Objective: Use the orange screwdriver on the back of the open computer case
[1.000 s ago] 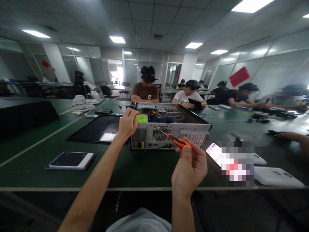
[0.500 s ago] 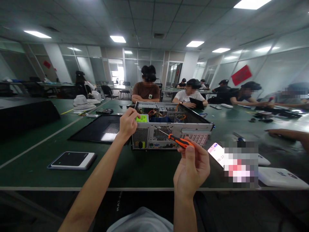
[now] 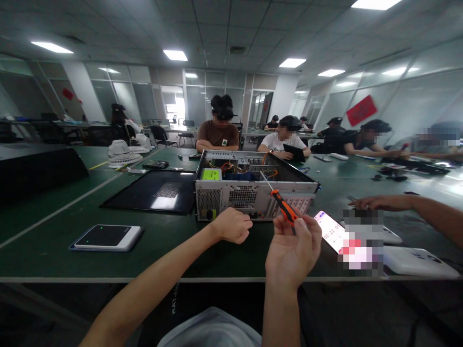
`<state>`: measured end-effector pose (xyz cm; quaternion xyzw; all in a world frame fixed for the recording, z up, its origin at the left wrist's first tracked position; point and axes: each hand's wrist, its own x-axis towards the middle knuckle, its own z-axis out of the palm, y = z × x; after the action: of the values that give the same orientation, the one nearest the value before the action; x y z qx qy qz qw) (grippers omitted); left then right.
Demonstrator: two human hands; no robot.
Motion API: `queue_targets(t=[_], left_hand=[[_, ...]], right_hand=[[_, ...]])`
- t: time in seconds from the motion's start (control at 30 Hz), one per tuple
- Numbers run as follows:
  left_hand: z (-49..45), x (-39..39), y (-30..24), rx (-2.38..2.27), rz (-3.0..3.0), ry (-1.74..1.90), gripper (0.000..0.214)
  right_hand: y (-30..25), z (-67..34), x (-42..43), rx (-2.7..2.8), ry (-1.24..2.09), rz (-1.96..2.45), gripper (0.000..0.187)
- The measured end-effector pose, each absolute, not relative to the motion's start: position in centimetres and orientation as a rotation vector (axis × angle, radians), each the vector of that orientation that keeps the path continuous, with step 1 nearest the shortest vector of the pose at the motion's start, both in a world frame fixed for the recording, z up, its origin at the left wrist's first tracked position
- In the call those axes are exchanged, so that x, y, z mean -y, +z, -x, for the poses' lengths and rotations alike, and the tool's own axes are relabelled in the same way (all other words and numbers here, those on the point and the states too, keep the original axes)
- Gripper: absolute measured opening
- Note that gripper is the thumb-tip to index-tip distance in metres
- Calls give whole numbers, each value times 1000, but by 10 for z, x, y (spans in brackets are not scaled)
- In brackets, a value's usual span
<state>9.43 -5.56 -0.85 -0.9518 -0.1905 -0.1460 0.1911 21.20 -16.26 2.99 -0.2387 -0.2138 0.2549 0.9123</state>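
Observation:
My right hand (image 3: pixel 294 243) grips a screwdriver (image 3: pixel 284 205) by its orange and black handle. The shaft tilts up and to the left, its tip in front of the opened computer case (image 3: pixel 213 188). Just before the lower part of the case's back panel, my left hand (image 3: pixel 234 225) has its fingers curled closed; whatever they may hold is hidden. The case lies on its side with its top uncovered, showing coloured wires and a metal power supply with a yellow-green label (image 3: pixel 211 174).
A black side panel (image 3: pixel 152 193) lies left of the case. Nearer me sits a black and white device (image 3: pixel 108 236). At right are a lit phone (image 3: pixel 327 226), a white power bank (image 3: pixel 415 262) and another person's hand (image 3: pixel 376 202). A white fan (image 3: pixel 125 159) stands behind.
My left hand has left the power supply and come down in front of the back panel. The screwdriver's tip has swung up and right. The other person's hand has reached further in.

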Motion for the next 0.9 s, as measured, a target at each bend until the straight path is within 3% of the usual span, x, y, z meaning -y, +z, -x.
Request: queue_targets(t=[0.17, 0.4, 0.6, 0.9], left_hand=[[-116, 62, -15, 809, 2825, -75, 25], [-122, 50, -31, 940, 2917, -166, 24], [-121, 48, -40, 958, 2896, -232, 31], [-106, 57, -14, 955, 3051, -293, 24]], right_hand=[[18, -215, 151, 483, 610, 521, 37], [-4, -207, 127, 542, 720, 662, 62], [-21, -209, 111, 635, 667, 791, 49], [-26, -221, 105, 609, 591, 817, 42]])
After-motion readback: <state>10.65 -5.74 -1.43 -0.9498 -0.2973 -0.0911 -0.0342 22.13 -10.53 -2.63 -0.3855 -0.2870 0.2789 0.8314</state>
